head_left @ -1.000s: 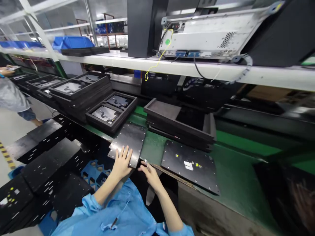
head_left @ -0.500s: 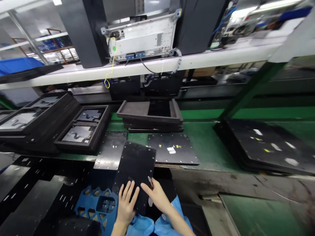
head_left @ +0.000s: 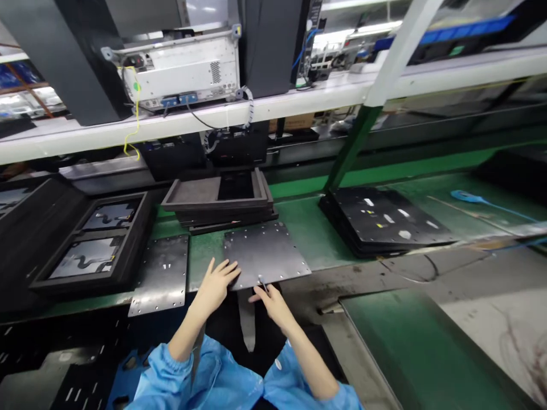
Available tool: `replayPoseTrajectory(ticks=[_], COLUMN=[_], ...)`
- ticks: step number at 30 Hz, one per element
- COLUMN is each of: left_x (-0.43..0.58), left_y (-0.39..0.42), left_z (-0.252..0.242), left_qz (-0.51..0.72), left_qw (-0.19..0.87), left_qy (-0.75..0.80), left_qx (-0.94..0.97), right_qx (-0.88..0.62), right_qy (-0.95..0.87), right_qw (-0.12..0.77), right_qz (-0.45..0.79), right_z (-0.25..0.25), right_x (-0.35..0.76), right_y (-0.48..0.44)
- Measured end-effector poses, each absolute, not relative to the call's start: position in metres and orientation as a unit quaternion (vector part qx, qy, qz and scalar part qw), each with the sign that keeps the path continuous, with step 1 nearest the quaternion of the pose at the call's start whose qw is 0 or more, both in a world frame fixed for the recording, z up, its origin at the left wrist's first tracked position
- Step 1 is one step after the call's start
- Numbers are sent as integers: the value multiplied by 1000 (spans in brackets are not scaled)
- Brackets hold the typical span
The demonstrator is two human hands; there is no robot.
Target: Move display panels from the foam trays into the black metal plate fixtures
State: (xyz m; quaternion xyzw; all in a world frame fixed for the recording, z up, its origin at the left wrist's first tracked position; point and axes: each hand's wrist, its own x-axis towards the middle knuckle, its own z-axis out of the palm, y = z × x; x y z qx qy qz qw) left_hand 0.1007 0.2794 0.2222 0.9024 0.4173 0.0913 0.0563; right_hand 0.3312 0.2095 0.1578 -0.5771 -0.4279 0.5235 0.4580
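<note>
Black plate [head_left: 269,253] went from tilted over the lap to flat on the surface [head_left: 322,247], long axis sideways, bit skewed. Left hand [head_left: 212,289]'s spread on it, apart from the right hand [head_left: 274,304] pinching a slim tool [head_left: 262,281]. Foam tray [head_left: 135,239]'s got two panels [head_left: 85,259].

This looks like a workshop on a factory floor, most likely for electronics assembly. A long green desk [head_left: 316,245] runs across the view, with flat black plates [head_left: 269,250] set out along it, bright dots lining their edges, and more in a stack [head_left: 393,228]. A dark, divided tray [head_left: 135,245] holds thin parts with ribbon-like strips [head_left: 81,259]. Above runs a white shelf [head_left: 299,102] carrying a pale equipment chassis [head_left: 183,71] with blue connectors [head_left: 179,101] and a loose yellow wire [head_left: 137,108]. Overhead strip lights [head_left: 378,27] and the wearer's light-blue work coat [head_left: 231,373] also suit an industrial setting.
</note>
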Motion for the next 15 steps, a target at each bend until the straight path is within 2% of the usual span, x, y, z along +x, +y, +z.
replayPoseTrajectory(ticks=[3,8,15], left_x=[118,167,258], left_y=[289,333,427], left_z=[225,228,240], left_qz=[123,163,114], left_qw=[68,54,59], left_qy=[448,478,495], left_qx=[883,861,859], right_qx=[-560,-570,-608], right_qy=[-509,-450,-337], right_qw=[423,486,568], right_qz=[499,487,442], right_z=[154,134,138], right_x=[352,367,378], right_y=[213,179,161])
